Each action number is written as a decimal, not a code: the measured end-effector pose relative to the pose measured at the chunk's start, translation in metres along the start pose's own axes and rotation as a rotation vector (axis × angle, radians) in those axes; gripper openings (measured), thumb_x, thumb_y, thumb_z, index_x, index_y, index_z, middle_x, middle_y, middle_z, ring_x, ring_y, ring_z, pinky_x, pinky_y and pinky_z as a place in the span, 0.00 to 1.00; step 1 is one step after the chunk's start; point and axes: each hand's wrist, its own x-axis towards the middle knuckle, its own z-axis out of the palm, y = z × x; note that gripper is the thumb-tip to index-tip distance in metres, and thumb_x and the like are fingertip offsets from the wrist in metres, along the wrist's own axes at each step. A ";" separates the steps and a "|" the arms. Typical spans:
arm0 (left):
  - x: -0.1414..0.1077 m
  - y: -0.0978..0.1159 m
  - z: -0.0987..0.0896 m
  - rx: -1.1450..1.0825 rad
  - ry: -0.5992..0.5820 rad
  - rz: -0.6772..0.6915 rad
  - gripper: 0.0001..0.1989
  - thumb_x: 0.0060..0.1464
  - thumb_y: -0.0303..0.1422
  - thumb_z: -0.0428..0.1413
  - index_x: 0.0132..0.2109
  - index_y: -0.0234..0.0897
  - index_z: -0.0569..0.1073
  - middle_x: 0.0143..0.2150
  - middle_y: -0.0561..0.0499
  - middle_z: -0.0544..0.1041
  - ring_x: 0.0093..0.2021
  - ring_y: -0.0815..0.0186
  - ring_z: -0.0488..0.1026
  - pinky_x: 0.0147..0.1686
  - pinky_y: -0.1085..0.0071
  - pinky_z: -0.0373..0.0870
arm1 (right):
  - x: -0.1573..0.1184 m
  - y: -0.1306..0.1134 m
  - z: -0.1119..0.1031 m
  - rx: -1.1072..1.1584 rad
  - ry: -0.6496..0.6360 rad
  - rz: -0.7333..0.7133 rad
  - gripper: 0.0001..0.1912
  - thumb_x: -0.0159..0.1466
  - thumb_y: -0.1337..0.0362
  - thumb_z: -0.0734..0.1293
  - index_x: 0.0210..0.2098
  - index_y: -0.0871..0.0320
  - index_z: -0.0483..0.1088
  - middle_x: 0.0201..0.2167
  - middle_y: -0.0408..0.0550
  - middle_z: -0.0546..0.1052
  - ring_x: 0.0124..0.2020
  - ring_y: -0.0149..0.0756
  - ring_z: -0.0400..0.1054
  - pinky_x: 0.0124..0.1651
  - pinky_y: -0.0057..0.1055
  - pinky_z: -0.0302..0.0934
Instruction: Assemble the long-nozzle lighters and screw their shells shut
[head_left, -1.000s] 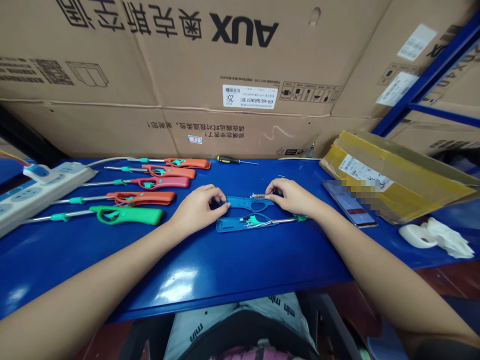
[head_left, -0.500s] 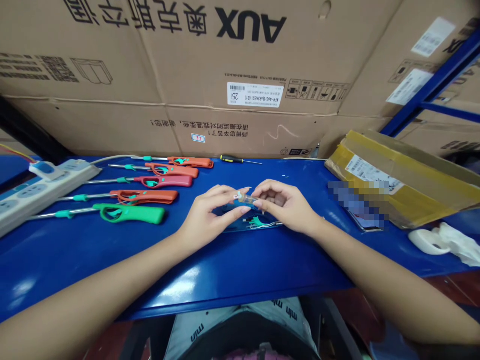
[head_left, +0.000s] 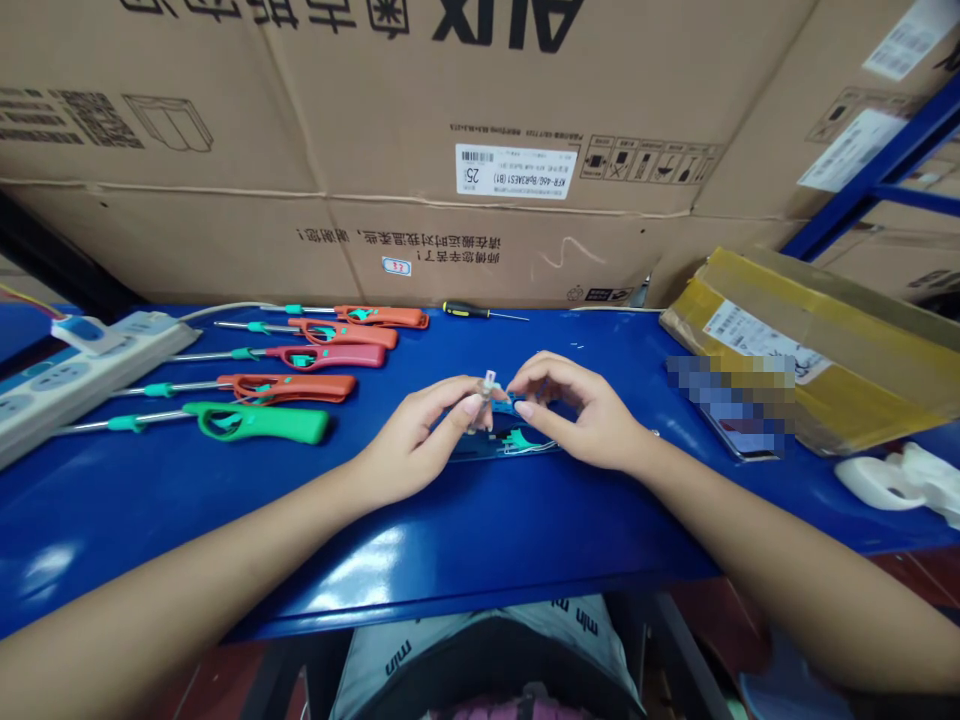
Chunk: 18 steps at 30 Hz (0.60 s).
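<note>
My left hand [head_left: 420, 435] pinches a small clear plastic part with a whitish tip [head_left: 490, 380] between thumb and fingertips, holding it tip up. Close on its right, my right hand [head_left: 585, 415] has its thumb and fingers curled together; whatever lies between those fingertips is too small to make out. Beneath both hands lies a blue lighter body [head_left: 504, 404], largely covered by the fingers. A green trigger piece [head_left: 517, 439] with thin white wires shows just below it.
Several long-necked lighters, among them a green one [head_left: 262, 424], lie in a row at left beside a power strip [head_left: 97, 370]. A screwdriver [head_left: 465, 311] rests at the back. At right are a taped carton [head_left: 817, 320], a phone [head_left: 739, 420] and a white tape roll [head_left: 877, 483].
The clear part has turned from lying sideways between both hands to upright in my left hand. My right fingertips have come away from it. The camera view has tilted slightly down.
</note>
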 end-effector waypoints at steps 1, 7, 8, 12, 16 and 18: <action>0.000 0.001 0.000 -0.022 -0.026 -0.021 0.20 0.71 0.44 0.47 0.40 0.35 0.75 0.35 0.48 0.77 0.36 0.65 0.74 0.42 0.69 0.73 | 0.000 -0.001 -0.001 0.024 -0.002 0.009 0.08 0.68 0.61 0.68 0.46 0.55 0.71 0.42 0.48 0.73 0.38 0.33 0.69 0.40 0.32 0.66; 0.002 0.000 0.002 -0.166 -0.059 -0.155 0.22 0.66 0.49 0.53 0.42 0.34 0.79 0.30 0.50 0.78 0.31 0.67 0.72 0.35 0.71 0.73 | 0.000 -0.004 -0.005 0.106 -0.056 0.020 0.06 0.68 0.62 0.68 0.43 0.57 0.73 0.40 0.48 0.74 0.36 0.31 0.69 0.42 0.31 0.66; 0.003 -0.001 0.002 -0.177 -0.063 -0.172 0.22 0.65 0.49 0.54 0.42 0.34 0.79 0.30 0.50 0.78 0.30 0.68 0.72 0.35 0.71 0.73 | 0.000 -0.005 -0.005 0.094 -0.061 0.025 0.05 0.68 0.62 0.68 0.42 0.57 0.73 0.38 0.47 0.75 0.36 0.31 0.69 0.41 0.31 0.66; 0.003 -0.003 -0.001 -0.192 -0.115 -0.211 0.22 0.66 0.47 0.53 0.35 0.34 0.78 0.28 0.50 0.77 0.28 0.69 0.70 0.33 0.73 0.71 | 0.001 -0.008 -0.006 0.030 -0.061 0.026 0.04 0.67 0.63 0.69 0.40 0.58 0.74 0.37 0.46 0.76 0.34 0.30 0.69 0.40 0.30 0.66; 0.003 -0.003 -0.004 -0.194 -0.177 -0.235 0.22 0.68 0.44 0.52 0.32 0.33 0.77 0.27 0.51 0.75 0.27 0.71 0.67 0.30 0.75 0.67 | 0.002 -0.009 -0.005 -0.009 -0.055 0.016 0.04 0.67 0.63 0.70 0.38 0.58 0.76 0.36 0.46 0.77 0.33 0.30 0.69 0.39 0.30 0.66; 0.003 -0.002 -0.005 -0.188 -0.190 -0.238 0.22 0.68 0.44 0.52 0.32 0.33 0.77 0.27 0.52 0.74 0.26 0.71 0.66 0.29 0.75 0.66 | 0.002 -0.009 -0.005 -0.021 -0.053 0.012 0.04 0.67 0.63 0.70 0.38 0.57 0.76 0.36 0.46 0.77 0.33 0.30 0.69 0.39 0.30 0.66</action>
